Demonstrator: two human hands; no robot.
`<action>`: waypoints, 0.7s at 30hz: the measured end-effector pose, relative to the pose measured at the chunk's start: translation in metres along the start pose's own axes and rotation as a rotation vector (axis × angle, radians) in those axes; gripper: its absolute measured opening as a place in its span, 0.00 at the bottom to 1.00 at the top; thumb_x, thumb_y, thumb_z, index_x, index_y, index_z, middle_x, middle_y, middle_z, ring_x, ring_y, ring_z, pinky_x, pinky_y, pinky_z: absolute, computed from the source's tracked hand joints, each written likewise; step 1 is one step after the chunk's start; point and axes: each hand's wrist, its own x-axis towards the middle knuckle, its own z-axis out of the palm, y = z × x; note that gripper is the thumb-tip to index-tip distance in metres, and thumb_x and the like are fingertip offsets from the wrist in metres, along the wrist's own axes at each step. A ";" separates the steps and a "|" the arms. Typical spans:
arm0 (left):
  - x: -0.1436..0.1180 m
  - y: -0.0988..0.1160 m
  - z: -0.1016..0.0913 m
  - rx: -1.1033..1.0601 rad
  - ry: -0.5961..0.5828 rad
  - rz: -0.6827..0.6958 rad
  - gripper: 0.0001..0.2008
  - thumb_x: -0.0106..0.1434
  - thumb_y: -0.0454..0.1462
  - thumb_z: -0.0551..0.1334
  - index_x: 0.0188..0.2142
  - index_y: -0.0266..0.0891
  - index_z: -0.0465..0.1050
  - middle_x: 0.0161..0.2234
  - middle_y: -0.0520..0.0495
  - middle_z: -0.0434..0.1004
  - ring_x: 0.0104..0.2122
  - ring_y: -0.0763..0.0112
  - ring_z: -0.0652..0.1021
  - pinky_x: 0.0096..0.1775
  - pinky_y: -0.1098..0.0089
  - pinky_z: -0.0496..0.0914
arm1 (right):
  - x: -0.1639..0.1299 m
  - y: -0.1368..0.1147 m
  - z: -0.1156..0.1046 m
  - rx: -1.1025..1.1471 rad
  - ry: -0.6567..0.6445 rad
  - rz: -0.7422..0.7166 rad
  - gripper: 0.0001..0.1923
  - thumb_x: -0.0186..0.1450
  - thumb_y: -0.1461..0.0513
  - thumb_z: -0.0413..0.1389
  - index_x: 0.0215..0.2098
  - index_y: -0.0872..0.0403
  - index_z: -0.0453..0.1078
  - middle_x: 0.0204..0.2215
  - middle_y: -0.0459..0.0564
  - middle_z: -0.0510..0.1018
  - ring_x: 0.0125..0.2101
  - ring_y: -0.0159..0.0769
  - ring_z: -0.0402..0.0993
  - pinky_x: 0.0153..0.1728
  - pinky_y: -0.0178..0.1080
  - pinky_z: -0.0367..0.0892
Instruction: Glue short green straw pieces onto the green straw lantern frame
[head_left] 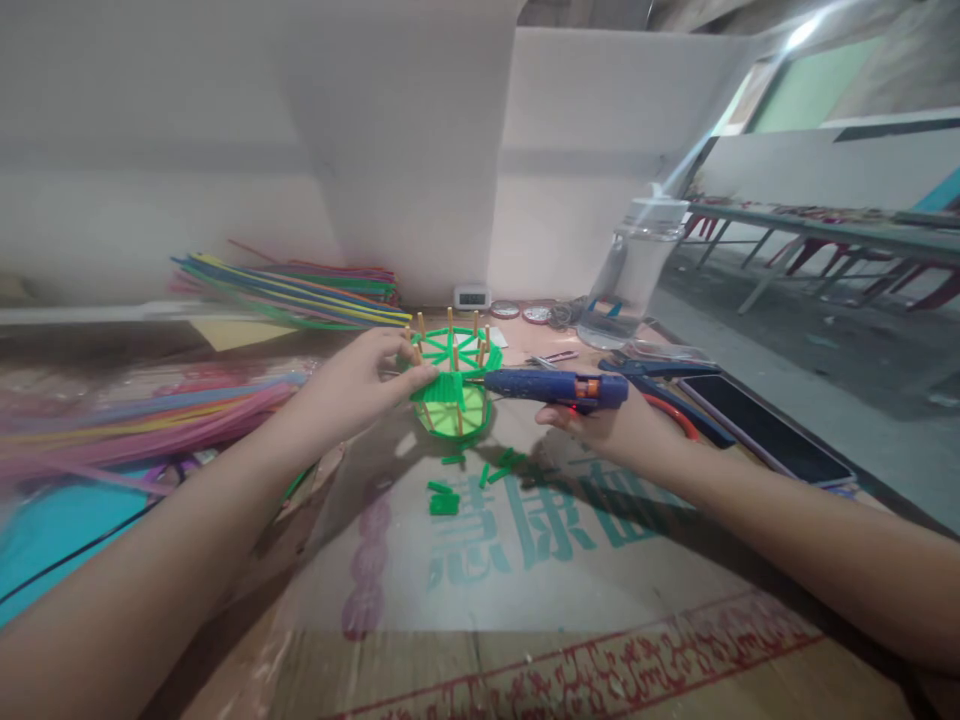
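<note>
left hand (360,385) pinching green frame (450,390), right hand (611,425) gripping glue gun (551,387)

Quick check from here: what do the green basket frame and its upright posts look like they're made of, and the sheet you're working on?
Green basket frame: looks like plastic straw pieces, bright uniform green, smooth. Upright posts: probably wood or bamboo sticks, matte tan; too small to be sure. Work sheet: flattened cardboard, dull brown with printed characters. The glue gun has a blue plastic-looking body.

White wall (405,130) behind; long table (810,222) right, red chairs (817,255), grey floor (787,330), bright light (801,32).
</note>
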 end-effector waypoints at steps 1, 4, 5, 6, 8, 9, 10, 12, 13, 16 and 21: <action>0.000 0.000 0.000 -0.001 0.002 0.000 0.19 0.62 0.55 0.60 0.32 0.41 0.72 0.42 0.47 0.76 0.40 0.60 0.75 0.47 0.62 0.67 | 0.000 0.000 0.000 0.000 0.000 0.000 0.11 0.60 0.54 0.67 0.33 0.50 0.73 0.26 0.45 0.80 0.28 0.40 0.78 0.30 0.40 0.75; 0.000 0.001 -0.001 -0.010 -0.001 0.009 0.19 0.62 0.55 0.60 0.32 0.41 0.72 0.42 0.47 0.76 0.39 0.61 0.74 0.46 0.63 0.67 | -0.001 0.001 0.000 -0.050 -0.003 0.014 0.11 0.59 0.54 0.67 0.32 0.50 0.73 0.26 0.46 0.80 0.31 0.43 0.80 0.32 0.41 0.75; 0.000 0.002 -0.001 -0.012 -0.002 0.011 0.19 0.62 0.55 0.60 0.32 0.41 0.72 0.42 0.47 0.75 0.39 0.61 0.74 0.46 0.63 0.67 | -0.001 0.001 0.000 -0.064 -0.001 0.013 0.11 0.59 0.54 0.68 0.32 0.50 0.73 0.26 0.46 0.81 0.32 0.44 0.80 0.33 0.41 0.76; -0.001 0.002 -0.001 -0.012 -0.001 0.010 0.19 0.62 0.55 0.60 0.32 0.41 0.72 0.41 0.47 0.75 0.39 0.61 0.74 0.46 0.63 0.67 | -0.001 0.002 0.000 -0.067 0.001 0.008 0.11 0.59 0.54 0.68 0.32 0.50 0.74 0.27 0.46 0.81 0.33 0.44 0.81 0.34 0.42 0.76; -0.001 0.003 -0.001 -0.012 0.000 0.006 0.20 0.61 0.55 0.60 0.32 0.41 0.72 0.41 0.47 0.76 0.40 0.61 0.74 0.45 0.63 0.67 | 0.000 0.002 0.000 -0.033 0.008 -0.016 0.10 0.60 0.54 0.67 0.34 0.50 0.74 0.28 0.46 0.82 0.35 0.45 0.81 0.37 0.43 0.77; -0.001 0.003 -0.001 -0.013 0.001 0.003 0.19 0.61 0.55 0.60 0.32 0.41 0.72 0.42 0.47 0.76 0.40 0.61 0.74 0.45 0.63 0.67 | 0.000 0.002 0.000 -0.009 0.011 -0.029 0.10 0.60 0.55 0.67 0.34 0.50 0.74 0.29 0.47 0.82 0.35 0.45 0.81 0.37 0.43 0.77; -0.001 0.003 -0.001 -0.015 0.002 0.001 0.19 0.61 0.55 0.60 0.32 0.41 0.72 0.42 0.46 0.76 0.40 0.61 0.74 0.45 0.63 0.67 | 0.000 0.002 0.000 0.007 0.013 -0.037 0.10 0.61 0.54 0.66 0.34 0.50 0.74 0.30 0.47 0.83 0.35 0.45 0.81 0.38 0.44 0.77; -0.002 0.004 -0.001 -0.017 0.002 0.000 0.19 0.61 0.55 0.60 0.32 0.41 0.71 0.43 0.46 0.76 0.40 0.61 0.74 0.45 0.63 0.67 | 0.000 0.003 0.001 0.005 0.017 -0.034 0.10 0.61 0.54 0.66 0.33 0.50 0.74 0.30 0.48 0.83 0.36 0.46 0.81 0.39 0.45 0.78; -0.001 0.004 -0.001 -0.018 0.002 0.000 0.19 0.61 0.55 0.60 0.32 0.41 0.71 0.43 0.46 0.76 0.40 0.61 0.74 0.45 0.63 0.67 | 0.000 0.003 0.001 -0.008 0.021 -0.027 0.10 0.61 0.53 0.66 0.33 0.49 0.74 0.30 0.48 0.82 0.37 0.46 0.81 0.39 0.46 0.78; -0.001 0.004 -0.001 -0.018 0.000 0.005 0.19 0.61 0.55 0.60 0.31 0.41 0.71 0.42 0.47 0.76 0.39 0.61 0.74 0.45 0.63 0.67 | -0.001 0.002 0.000 -0.057 0.025 -0.003 0.10 0.60 0.53 0.66 0.33 0.49 0.74 0.28 0.47 0.81 0.35 0.46 0.81 0.37 0.45 0.78; -0.001 0.002 -0.001 -0.021 -0.004 0.011 0.20 0.61 0.55 0.59 0.32 0.41 0.71 0.42 0.47 0.75 0.39 0.62 0.74 0.45 0.63 0.67 | -0.001 0.001 0.000 -0.070 0.022 -0.005 0.12 0.59 0.53 0.67 0.32 0.49 0.73 0.26 0.46 0.80 0.31 0.43 0.80 0.32 0.42 0.77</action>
